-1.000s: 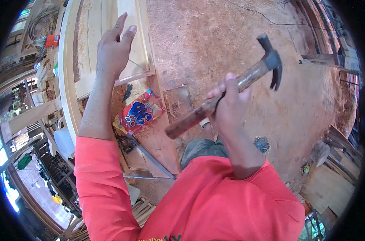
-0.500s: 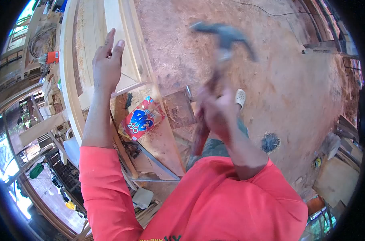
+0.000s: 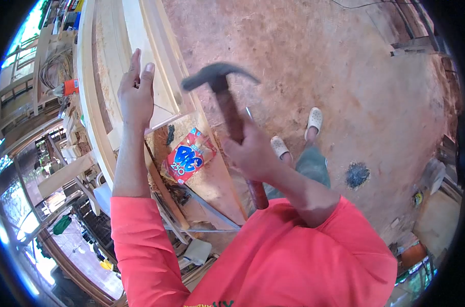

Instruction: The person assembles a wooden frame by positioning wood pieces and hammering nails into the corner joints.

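Observation:
A hammer [image 3: 228,107] is gripped round its reddish-brown handle by my right hand [image 3: 254,151]. Its dark claw head is raised near the right edge of a pale wooden frame [image 3: 163,56]. On that frame, or just above it, is my left hand [image 3: 136,100], its index finger and thumb stretched out; whether anything small is between its fingers I cannot make out. A red and blue packet marked 250 [image 3: 187,159] lies below the frame's end, on a board [image 3: 219,176].
Wood pieces, coiled cable [image 3: 56,69] and an orange-capped container [image 3: 70,87] are at the left. Two feet in pale clogs [image 3: 315,118] stand on the reddish floor [image 3: 375,102]. A dark patch [image 3: 357,175] marks the floor. Boards [image 3: 434,217] lean at the right.
My right hand has swung the hammer leftward, bringing its head closer to the wooden frame. My left hand keeps nearly the same place on it. The view has shifted slightly.

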The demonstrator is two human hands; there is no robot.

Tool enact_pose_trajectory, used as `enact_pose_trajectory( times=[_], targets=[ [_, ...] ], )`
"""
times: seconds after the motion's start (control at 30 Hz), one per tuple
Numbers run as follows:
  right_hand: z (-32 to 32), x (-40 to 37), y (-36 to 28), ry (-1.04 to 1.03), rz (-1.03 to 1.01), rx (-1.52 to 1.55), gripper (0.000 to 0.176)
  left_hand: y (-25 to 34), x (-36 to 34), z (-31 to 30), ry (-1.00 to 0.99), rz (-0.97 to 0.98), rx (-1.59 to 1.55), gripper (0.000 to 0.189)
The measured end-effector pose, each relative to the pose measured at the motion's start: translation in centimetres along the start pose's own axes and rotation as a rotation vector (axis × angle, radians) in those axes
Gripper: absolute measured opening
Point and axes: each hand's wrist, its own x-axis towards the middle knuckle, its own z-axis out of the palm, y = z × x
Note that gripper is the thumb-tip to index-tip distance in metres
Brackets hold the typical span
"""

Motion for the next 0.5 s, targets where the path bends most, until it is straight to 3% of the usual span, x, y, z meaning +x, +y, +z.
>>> enact_pose_trajectory(
  times=[0.13, 0.2, 0.27, 0.33, 0.5],
  targets=[
    [-3.2, -0.4, -3.2, 0.378, 0.016, 0.581, 0.027, 0.3, 0.0, -0.3, -0.065, -0.103, 0.0, 0.06],
    [-1.3, -0.9, -1.1, 0.257, 0.04, 0.53, 0.032, -0.1, 0.0, -0.1, -0.034, -0.022, 0.021, 0.06],
    [-0.2, -0.7, -0.6, 0.091, 0.018, 0.267, 0.036, 0.0, 0.1, -0.2, -0.011, -0.01, 0.013, 0.061],
    [0.5, -0.4, -1.3, -0.1, -0.03, -0.194, 0.041, 0.1, 0.1, -0.1, -0.029, -0.064, -0.021, 0.061],
    [0.1, 0.4, 0.1, -0.143, 0.008, -0.085, 0.047, -0.5, 0.4, 0.1, 0.002, 0.039, 0.012, 0.061]
  ],
)
